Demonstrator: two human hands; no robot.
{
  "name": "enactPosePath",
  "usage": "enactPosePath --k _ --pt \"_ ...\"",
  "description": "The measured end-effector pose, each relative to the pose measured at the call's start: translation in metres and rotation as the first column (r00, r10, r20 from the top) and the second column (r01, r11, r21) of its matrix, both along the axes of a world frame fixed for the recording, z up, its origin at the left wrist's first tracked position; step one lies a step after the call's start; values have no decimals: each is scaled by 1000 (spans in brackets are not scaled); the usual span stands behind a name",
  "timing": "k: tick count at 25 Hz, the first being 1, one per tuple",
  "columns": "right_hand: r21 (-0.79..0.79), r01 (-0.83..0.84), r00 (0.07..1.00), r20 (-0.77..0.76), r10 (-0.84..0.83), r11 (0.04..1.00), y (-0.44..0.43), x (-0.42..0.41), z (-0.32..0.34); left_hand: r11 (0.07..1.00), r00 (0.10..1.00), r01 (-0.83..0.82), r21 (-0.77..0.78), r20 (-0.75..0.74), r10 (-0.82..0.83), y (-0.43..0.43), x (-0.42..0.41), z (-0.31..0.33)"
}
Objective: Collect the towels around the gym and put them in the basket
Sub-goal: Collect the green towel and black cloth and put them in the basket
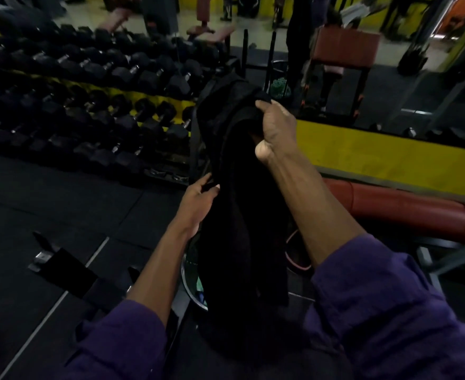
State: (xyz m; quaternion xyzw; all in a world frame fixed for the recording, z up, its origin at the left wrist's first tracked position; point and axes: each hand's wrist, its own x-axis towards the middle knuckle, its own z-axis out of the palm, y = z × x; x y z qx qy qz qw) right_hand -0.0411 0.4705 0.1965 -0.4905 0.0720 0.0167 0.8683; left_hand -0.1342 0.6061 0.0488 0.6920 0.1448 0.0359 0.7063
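Note:
A black towel (239,215) hangs in long folds in front of me. My right hand (275,127) grips its top, held high. My left hand (198,204) pinches its left edge lower down. Below the towel, a round basket (191,283) with a shiny rim shows on the floor, mostly hidden by the cloth; something green lies inside it. A pink rim (294,259) shows to the right of the towel.
A rack of black dumbbells (88,100) fills the left side. A red padded bench (404,209) lies at the right under a yellow strip (390,154) and a mirror. Black rubber floor (61,209) spreads to the left, with a bench foot (61,270) on it.

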Motion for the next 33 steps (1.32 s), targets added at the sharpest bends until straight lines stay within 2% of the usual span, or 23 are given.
enactPosePath --k 3,6,10,12,13,14,15,16,18,19,21,23,26,28,31,33 --pt "20 -30 995 -97 32 999 -6 4 -49 999 998 36 -10 -44 -37 4 -1 -14" --pt "20 -79 967 -243 82 997 -15 -1 -125 998 992 17 55 -127 -9 8 -14 -46" --pt "37 -80 926 -367 88 996 -24 -15 -217 999 971 -6 46 -238 17 13 -28 -89" --pt "-23 -56 901 -431 41 998 -24 -21 -256 997 951 -33 63 -306 51 18 -32 -108" --pt "-118 -77 888 -459 14 990 -24 -24 -274 996 942 -48 69 -328 68 20 -33 -117" --pt "-272 -143 877 -481 -5 951 -25 -26 -292 996 936 -56 69 -344 77 23 -34 -127" --pt "-438 -260 865 -502 6 861 -28 -27 -310 996 930 -58 65 -358 78 25 -35 -136" --pt "-554 -403 841 -539 55 728 -31 -29 -326 996 924 -63 61 -373 81 28 -36 -146" --pt "-608 -645 738 -653 172 462 -39 -34 -355 995 906 -80 58 -412 97 35 -42 -164" --pt "-631 -694 712 -673 201 347 -43 -36 -370 994 893 -100 53 -435 114 38 -45 -174" --pt "-715 -678 732 -640 232 167 -50 -38 -397 986 864 -158 46 -476 161 40 -54 -190" --pt "-708 -698 706 -655 269 108 -52 -41 -416 975 837 -213 58 -504 213 38 -61 -204" --pt "-694 -716 679 -667 306 78 -50 -43 -431 958 798 -274 88 -535 277 39 -71 -228" --pt "-741 -666 725 -619 304 79 -50 -45 -441 950 765 -292 111 -569 301 42 -79 -252" --pt "-822 -553 829 -524 196 138 -67 -49 -464 940 715 -300 165 -613 336 45 -87 -296" --pt "-835 -532 845 -516 137 138 -86 -51 -487 936 689 -299 185 -637 346 45 -88 -330"
